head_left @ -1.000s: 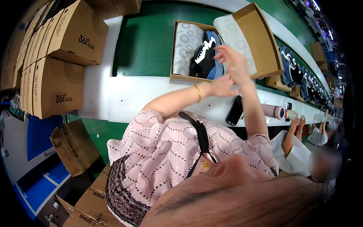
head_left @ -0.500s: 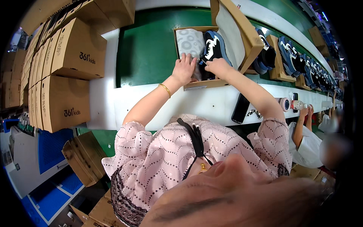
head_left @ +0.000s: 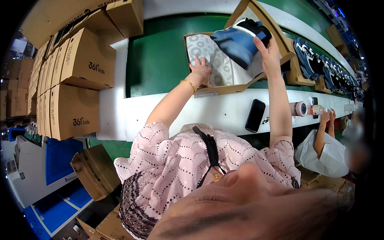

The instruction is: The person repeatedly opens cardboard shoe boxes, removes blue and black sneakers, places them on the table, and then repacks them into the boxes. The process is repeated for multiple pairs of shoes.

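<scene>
My right hand (head_left: pixel 269 56) grips a blue, black and white sneaker (head_left: pixel 237 42) at its heel end, above the right side of an open cardboard shoebox (head_left: pixel 224 90). The sneaker is tilted and slightly blurred. Patterned grey-white tissue paper (head_left: pixel 221 66) lies in the box, and whatever is under it is hidden. With fingers spread, my left hand (head_left: pixel 201 71) rests on the paper at the box's left side. The lid (head_left: pixel 276 30) stands raised behind the sneaker and my right hand.
Stacked shoeboxes (head_left: pixel 86 60) rise at the left. More sneakers (head_left: pixel 306 62) line the green belt (head_left: pixel 154 52) to the right. On the white ledge (head_left: pixel 168 110) are a black phone (head_left: pixel 255 116), a pink cup (head_left: pixel 298 108) and a bottle (head_left: pixel 317 110). A co-worker (head_left: pixel 322 150) sits at the right.
My right hand has lifted the sneaker up out of the box, toward the lid. My left hand has stayed on the paper, its fingers now more spread. Tissue now shows where the sneaker lay.
</scene>
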